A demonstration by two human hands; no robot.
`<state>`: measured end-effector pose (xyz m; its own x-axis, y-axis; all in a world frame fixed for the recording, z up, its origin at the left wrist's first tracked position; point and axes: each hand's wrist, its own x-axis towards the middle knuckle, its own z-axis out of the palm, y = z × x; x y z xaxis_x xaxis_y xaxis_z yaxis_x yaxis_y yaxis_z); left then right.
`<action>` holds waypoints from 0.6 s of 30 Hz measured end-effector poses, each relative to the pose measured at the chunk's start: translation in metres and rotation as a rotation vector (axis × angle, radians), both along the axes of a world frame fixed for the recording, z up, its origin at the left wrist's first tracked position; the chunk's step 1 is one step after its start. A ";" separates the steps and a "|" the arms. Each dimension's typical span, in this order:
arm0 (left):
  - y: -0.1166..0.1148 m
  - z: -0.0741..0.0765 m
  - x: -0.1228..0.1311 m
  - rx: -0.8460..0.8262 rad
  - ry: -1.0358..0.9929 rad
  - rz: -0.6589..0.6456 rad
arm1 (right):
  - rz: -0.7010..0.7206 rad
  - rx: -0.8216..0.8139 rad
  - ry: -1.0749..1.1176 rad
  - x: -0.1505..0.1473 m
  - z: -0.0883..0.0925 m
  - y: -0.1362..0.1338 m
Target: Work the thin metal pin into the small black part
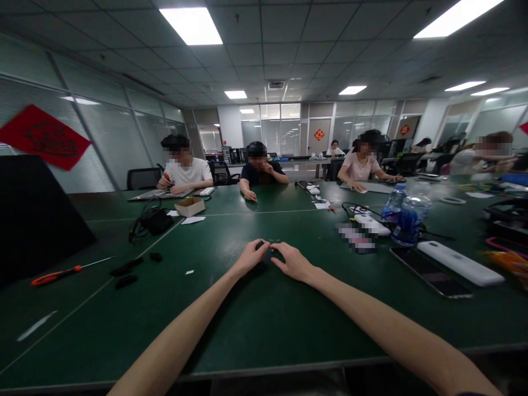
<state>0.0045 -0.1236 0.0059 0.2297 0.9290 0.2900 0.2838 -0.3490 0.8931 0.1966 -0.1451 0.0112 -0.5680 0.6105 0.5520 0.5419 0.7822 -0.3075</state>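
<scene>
Centrally, a small dark piece (260, 245) is pinched between the fingertips (256, 246) of the left hand (248, 258), just above the green desk (268, 324); what the piece is cannot be made out. The right hand (293, 262) is held just beside it, with its fingers (280, 249) stretched toward the piece, though whether they are pressed on it cannot be told. Farther left on the desk, an orange-handled screwdriver (55, 275) is laid near three black pieces (126, 267). Ahead, a cardboard box (190, 207) is placed beside a tangled black cable (150, 221). To the right, a smartphone (431, 271) and a long white device (460, 263) are laid near plastic water bottles (408, 217). Across the desk, co-workers (259, 170) are seated, their hands resting at the far side.
</scene>
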 end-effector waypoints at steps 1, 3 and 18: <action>0.001 -0.001 -0.001 -0.009 -0.012 -0.002 | 0.002 0.004 -0.010 0.000 0.001 -0.001; 0.002 -0.003 -0.002 -0.031 -0.030 -0.002 | 0.003 0.011 -0.036 0.000 0.002 -0.002; 0.006 -0.008 -0.006 0.003 -0.056 0.024 | -0.024 0.141 -0.099 -0.017 0.036 -0.059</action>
<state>-0.0019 -0.1176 -0.0019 0.1907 0.9333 0.3043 0.2422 -0.3451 0.9068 0.1799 -0.2039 0.0477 -0.6100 0.5445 0.5757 0.5828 0.8005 -0.1397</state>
